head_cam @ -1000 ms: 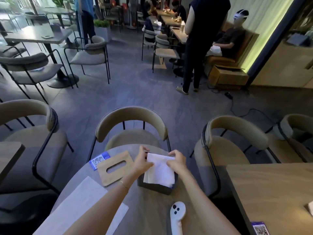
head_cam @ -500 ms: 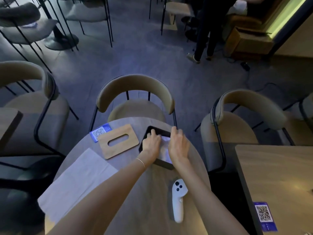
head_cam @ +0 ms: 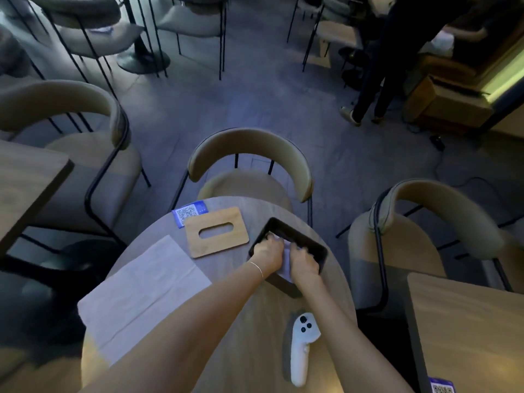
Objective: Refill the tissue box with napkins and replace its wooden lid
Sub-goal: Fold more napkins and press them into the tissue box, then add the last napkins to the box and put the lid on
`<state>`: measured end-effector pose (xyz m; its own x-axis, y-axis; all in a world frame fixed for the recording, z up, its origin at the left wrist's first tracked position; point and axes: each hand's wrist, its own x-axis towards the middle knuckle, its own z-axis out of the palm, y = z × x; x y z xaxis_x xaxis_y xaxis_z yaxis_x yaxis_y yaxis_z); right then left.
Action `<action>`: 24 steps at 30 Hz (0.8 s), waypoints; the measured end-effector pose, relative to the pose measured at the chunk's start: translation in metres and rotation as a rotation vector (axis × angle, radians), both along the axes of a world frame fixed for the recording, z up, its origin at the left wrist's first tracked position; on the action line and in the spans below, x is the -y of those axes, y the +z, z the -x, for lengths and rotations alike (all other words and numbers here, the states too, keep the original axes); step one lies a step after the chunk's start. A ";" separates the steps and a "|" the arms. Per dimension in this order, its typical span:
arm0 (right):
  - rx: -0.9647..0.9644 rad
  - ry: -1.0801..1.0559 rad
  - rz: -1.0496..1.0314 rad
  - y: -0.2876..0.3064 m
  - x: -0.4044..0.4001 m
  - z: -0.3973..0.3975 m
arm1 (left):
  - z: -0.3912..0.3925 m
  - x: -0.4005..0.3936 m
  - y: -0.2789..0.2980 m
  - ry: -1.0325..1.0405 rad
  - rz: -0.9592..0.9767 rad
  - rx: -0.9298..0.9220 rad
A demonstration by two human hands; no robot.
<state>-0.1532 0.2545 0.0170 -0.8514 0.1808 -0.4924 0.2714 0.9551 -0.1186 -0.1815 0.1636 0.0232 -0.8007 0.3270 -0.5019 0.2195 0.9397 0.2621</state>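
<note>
A black tissue box (head_cam: 295,232) stands open on the far right part of the round table (head_cam: 249,321). White napkins (head_cam: 286,268) lie inside it, mostly hidden by my hands. My left hand (head_cam: 266,253) and my right hand (head_cam: 303,263) are both down in the box, fingers curled and pressing on the napkins. The wooden lid (head_cam: 217,231), with its oval slot, lies flat on the table just left of the box, apart from it.
A large white paper sheet (head_cam: 141,293) lies at the table's left. A white controller (head_cam: 302,347) rests near the right edge. A blue QR card (head_cam: 188,212) peeks out behind the lid. Chairs ring the table; a person stands at the far right.
A second ago my hands held the napkins upright over the box; they have since pushed them down inside. The camera has tilted downward.
</note>
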 end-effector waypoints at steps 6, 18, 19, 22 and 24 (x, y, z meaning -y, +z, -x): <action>-0.297 0.062 -0.071 0.046 0.034 0.025 | -0.032 0.066 0.012 0.219 -0.520 -0.602; -0.036 0.562 0.332 -0.019 0.195 -0.026 | -0.180 0.267 -0.068 0.745 -0.159 -0.389; -0.049 0.594 0.285 -0.025 0.196 -0.029 | -0.186 0.273 -0.069 0.679 -0.156 -0.375; -0.068 0.587 0.222 -0.030 0.193 -0.034 | -0.192 0.280 -0.068 0.595 -0.191 -0.450; -0.035 0.601 0.209 -0.028 0.188 -0.033 | -0.191 0.278 -0.064 0.530 -0.190 -0.525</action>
